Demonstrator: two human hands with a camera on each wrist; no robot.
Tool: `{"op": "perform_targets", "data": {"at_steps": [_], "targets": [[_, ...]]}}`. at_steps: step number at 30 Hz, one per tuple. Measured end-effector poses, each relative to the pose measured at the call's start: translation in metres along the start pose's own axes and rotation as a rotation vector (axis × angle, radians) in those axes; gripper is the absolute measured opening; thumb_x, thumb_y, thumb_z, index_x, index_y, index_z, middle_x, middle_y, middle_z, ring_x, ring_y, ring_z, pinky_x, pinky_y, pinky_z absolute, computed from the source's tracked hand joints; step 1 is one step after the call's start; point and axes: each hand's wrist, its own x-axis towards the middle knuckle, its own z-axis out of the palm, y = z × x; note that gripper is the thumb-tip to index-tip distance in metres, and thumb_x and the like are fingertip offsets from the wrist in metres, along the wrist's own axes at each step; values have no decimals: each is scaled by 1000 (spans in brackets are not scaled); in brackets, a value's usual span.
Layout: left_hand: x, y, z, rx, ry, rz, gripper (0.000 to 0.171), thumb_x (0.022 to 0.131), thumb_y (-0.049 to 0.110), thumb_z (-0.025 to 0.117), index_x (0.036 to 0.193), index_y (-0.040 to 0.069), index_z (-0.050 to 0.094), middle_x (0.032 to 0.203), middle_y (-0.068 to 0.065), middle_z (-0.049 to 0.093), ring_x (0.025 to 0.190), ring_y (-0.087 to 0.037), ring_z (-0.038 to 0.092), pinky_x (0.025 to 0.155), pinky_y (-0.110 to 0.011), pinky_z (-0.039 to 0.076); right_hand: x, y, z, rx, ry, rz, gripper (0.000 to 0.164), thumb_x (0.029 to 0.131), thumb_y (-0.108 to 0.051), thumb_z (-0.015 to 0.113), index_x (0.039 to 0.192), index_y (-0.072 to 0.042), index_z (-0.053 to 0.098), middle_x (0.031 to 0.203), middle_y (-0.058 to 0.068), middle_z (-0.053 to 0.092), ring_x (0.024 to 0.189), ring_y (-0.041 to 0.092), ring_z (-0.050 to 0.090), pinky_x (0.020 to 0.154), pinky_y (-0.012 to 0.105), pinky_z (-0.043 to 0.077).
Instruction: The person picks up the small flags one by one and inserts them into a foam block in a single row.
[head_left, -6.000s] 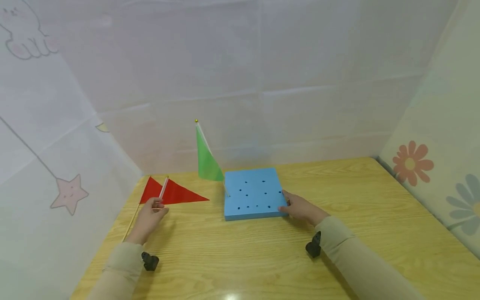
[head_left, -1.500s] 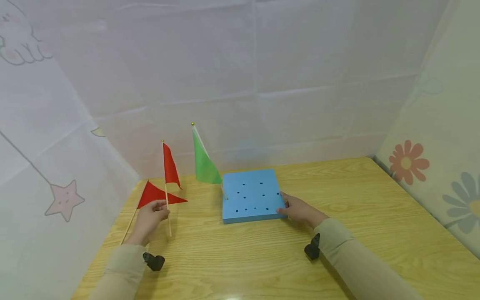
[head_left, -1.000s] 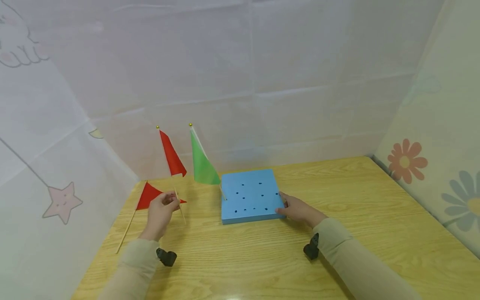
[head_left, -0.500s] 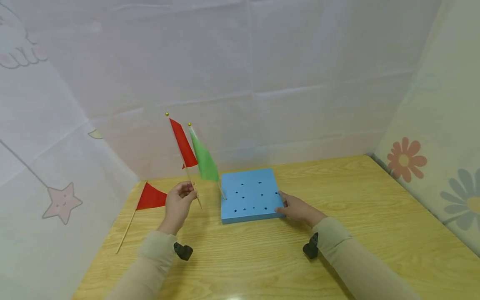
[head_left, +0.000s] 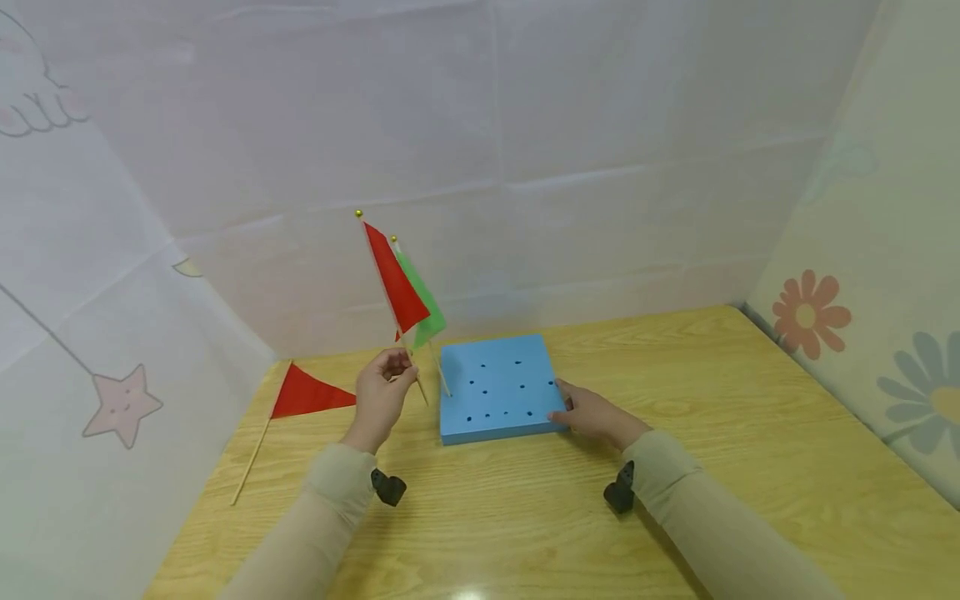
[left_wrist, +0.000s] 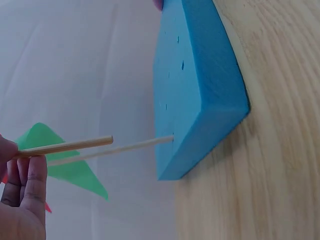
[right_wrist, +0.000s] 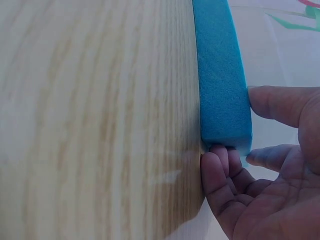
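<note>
My left hand [head_left: 382, 400] pinches the wooden stick of a red triangular flag [head_left: 393, 283] between thumb and fingers. The stick leans left, and its bare lower tip hangs just left of the blue foam block [head_left: 498, 350], apart from it in the left wrist view. A green flag [head_left: 432, 315] stands tilted left in a hole near the block's left edge, partly hidden by the red cloth. On the block's right front corner my right hand [head_left: 596, 414] grips, thumb on the top face and curled fingers against the side [right_wrist: 222, 75].
Another red flag [head_left: 309, 393] lies on the left of the wooden table [head_left: 510, 517], its stick pointing toward the near edge. Several small dark holes dot the block's top. Printed cloth [head_left: 600, 233] walls off the back and both sides.
My left hand has picked up the red flag from the table, raised it upright and carried it right toward the block. The green flag now leans less left. The right hand stays put.
</note>
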Motion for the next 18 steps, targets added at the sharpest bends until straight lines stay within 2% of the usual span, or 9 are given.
{"op": "perform_targets", "data": {"at_steps": [9, 18], "targets": [[3, 0, 23, 60, -7, 56, 20, 96, -1, 67, 115, -5, 67, 103, -11, 64, 103, -31, 64, 77, -21, 52, 3, 6, 2, 0, 7, 3, 77, 104, -18, 64, 161, 7, 18, 77, 6, 40, 66, 19, 35, 64, 34, 31], [8, -3, 37, 63, -45, 85, 20, 96, -2, 66, 116, -4, 67, 105, -14, 64, 104, -31, 64, 89, -36, 55, -1, 0, 0, 11, 6, 3, 77, 104, -18, 64, 161, 8, 18, 77, 6, 41, 65, 19, 35, 64, 34, 31]]}}
